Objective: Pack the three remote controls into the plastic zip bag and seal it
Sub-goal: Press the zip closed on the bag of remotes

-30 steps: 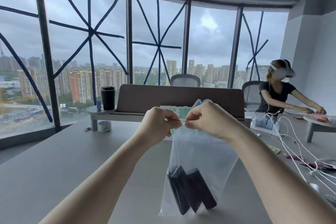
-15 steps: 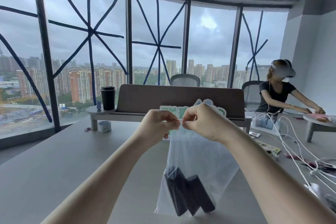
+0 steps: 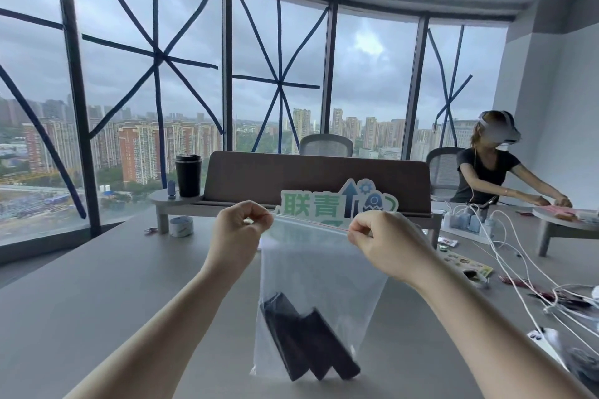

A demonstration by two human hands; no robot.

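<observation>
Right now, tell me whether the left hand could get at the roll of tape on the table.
Probably yes, once it lets go: the left hand is pinching the bag top, but the tape sits beyond it to the left with bare table between.

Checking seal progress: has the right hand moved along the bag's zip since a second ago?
Yes. The right hand slid rightward along the zip strip, away from the left hand, and now sits below the green sign's right end.

Clear glossy plastic zip bag (image 3: 319, 272), matt black remote controls (image 3: 309, 345), smooth grey table (image 3: 97, 285)
</observation>
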